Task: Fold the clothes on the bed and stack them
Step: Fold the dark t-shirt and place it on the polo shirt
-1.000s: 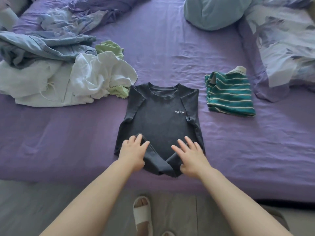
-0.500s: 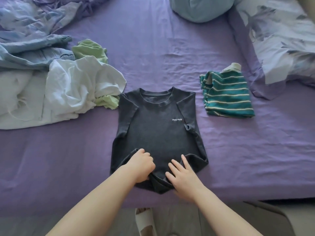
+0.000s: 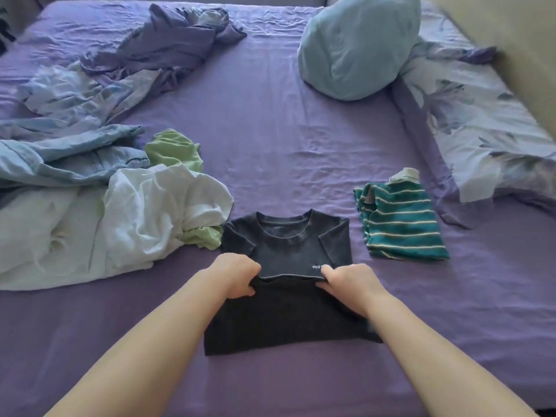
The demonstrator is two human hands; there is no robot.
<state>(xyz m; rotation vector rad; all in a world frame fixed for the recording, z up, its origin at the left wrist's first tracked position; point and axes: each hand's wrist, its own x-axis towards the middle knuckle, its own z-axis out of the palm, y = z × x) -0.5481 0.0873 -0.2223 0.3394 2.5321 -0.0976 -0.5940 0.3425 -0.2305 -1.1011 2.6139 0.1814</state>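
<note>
I see the dark grey T-shirt (image 3: 288, 251) lying flat on the purple bed sheet (image 3: 301, 130), close to the near edge of the bed and roughly midway along it. Its collar points toward the far edge. The lower half is doubled up over the body, with the hem lying across the chest, partly covering the small white lettering.

Left hand (image 3: 237, 276): fingers curled, pinching the folded hem at its left end. Right hand (image 3: 346, 281): fingers curled, pinching the same hem at its right end. Both grips are closed on the fabric; both forearms reach in from the near edge.

The folded green striped garment (image 3: 403, 224) lies just beside the T-shirt, toward the right edge of the bed, not touching it.

The unfolded pile sits toward the left edge: a white garment (image 3: 150, 218) touching the T-shirt's left shoulder, a light green garment (image 3: 174, 152) partly under it, and a light blue garment (image 3: 60, 158) behind.

A pale blue pillow (image 3: 358, 46) stands near the far edge. A floral duvet (image 3: 487, 127) runs along the right edge. A crumpled purple cloth (image 3: 180, 40) lies toward the far left corner.
</note>
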